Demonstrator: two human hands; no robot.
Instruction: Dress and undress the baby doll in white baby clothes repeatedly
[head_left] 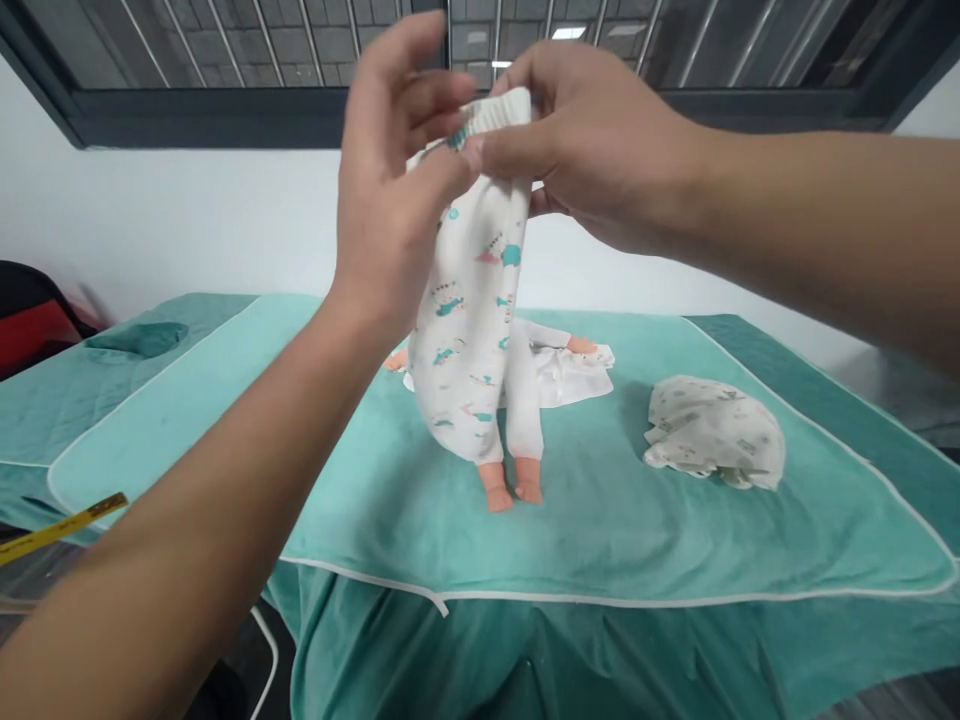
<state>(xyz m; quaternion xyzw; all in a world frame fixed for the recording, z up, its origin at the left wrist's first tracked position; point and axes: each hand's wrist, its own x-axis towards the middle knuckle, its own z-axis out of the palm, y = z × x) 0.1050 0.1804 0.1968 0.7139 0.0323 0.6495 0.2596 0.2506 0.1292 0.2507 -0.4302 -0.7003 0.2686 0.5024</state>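
Observation:
A pair of white baby pants (472,300) with teal and pink prints hangs upright before me, its ribbed waistband at the top. My right hand (592,140) pinches the waistband between thumb and fingers. At the band's other side, my left hand (397,170) has its thumb and curled fingers on the fabric; the fingertips are slightly blurred. Behind the pants a baby doll (527,480) lies on a teal mat (600,540), dressed in white. Its feet and hands stick out, while its head and most of its trunk are hidden by the pants and my hands.
A crumpled white printed cloth (716,430) lies on the mat at the right. Darker teal fabric (600,650) drapes over the front edge. A yellow strip (64,525) juts in at the left, near a black and red item (37,320). A barred window (225,60) is behind.

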